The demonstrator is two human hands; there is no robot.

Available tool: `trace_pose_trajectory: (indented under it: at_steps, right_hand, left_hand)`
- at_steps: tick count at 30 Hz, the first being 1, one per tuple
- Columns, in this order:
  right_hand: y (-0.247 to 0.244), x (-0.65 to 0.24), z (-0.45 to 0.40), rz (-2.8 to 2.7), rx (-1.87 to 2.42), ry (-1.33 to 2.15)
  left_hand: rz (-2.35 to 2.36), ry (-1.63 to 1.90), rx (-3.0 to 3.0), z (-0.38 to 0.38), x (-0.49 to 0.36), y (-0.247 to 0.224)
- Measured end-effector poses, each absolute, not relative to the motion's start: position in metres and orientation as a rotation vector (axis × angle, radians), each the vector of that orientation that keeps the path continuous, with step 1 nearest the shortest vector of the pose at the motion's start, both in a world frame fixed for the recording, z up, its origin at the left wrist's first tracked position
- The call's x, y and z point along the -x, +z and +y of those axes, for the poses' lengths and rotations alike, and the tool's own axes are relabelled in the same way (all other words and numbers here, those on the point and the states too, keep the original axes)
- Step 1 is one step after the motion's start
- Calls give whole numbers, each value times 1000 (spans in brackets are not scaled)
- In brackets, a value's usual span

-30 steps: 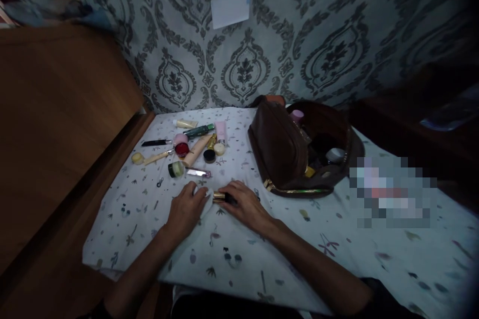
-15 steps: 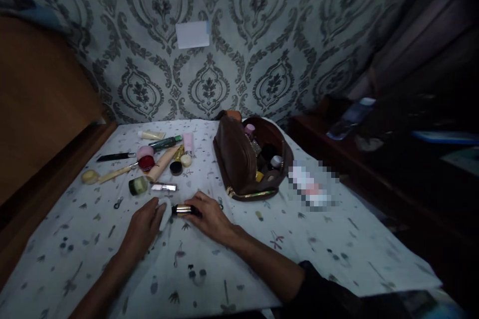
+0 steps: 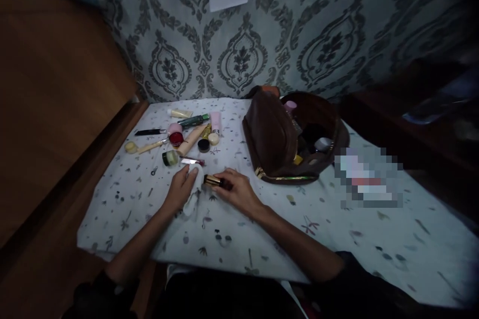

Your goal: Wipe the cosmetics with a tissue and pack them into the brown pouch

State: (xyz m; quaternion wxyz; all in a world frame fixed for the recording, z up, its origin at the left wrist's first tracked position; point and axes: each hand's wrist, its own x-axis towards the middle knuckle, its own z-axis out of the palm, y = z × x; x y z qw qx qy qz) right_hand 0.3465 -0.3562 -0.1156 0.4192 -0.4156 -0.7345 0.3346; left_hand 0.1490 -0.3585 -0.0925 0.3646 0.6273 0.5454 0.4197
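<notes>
My left hand (image 3: 181, 185) is closed on a crumpled white cloth or wipe (image 3: 192, 204), which hangs down below the fingers. My right hand (image 3: 239, 187) grips a small black cosmetic tube with a gold band (image 3: 214, 180) by its right end. The tube's other end touches or nearly touches the cloth; I cannot tell which. Just beyond the left hand lies a slim, shiny pinkish tube (image 3: 193, 161). A green jar (image 3: 170, 158) stands near it, with a black-lidded pot (image 3: 203, 145) and a cream-coloured round pot (image 3: 213, 138) farther back.
An open brown bag (image 3: 269, 134) with cosmetics inside stands right of my hands. Back left lie a peach tube (image 3: 192, 139), a red jar (image 3: 176, 139), a dark green tube (image 3: 193, 121), a pink tube (image 3: 216, 122) and brushes. A blurred-out item (image 3: 366, 178) lies at right.
The view has turned, so the table and everything on it appear farther right and higher. More of the white cloth now hangs below my left hand. Both hands keep their holds.
</notes>
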Motion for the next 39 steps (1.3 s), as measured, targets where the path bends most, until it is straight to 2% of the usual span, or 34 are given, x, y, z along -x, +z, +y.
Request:
trace_pose_trajectory:
  at_steps: [7, 16, 24, 28, 35, 39]
  right_hand:
    - [-113, -345, -357, -1744, 1043, 977]
    - [-120, -339, -358, -1617, 1044, 1223]
    - [-112, -338, -363, -1621, 979, 1366]
    - [-108, -338, -365, -1585, 928, 1427]
    - [-112, -339, -357, -1572, 1022, 1186]
    - [-113, -337, -356, -1462, 932, 1443]
  left_hand:
    - [1343, 1126, -999, -354, -153, -98]
    - [1147, 1191, -781, -358, -160, -88]
    - [1157, 1178, -899, -361, -165, -94]
    - [1127, 1065, -1071, -365, -167, -98]
    - [1118, 1022, -1429, -369, -167, -92]
    - [1153, 1016, -1530, -369, -165, -92]
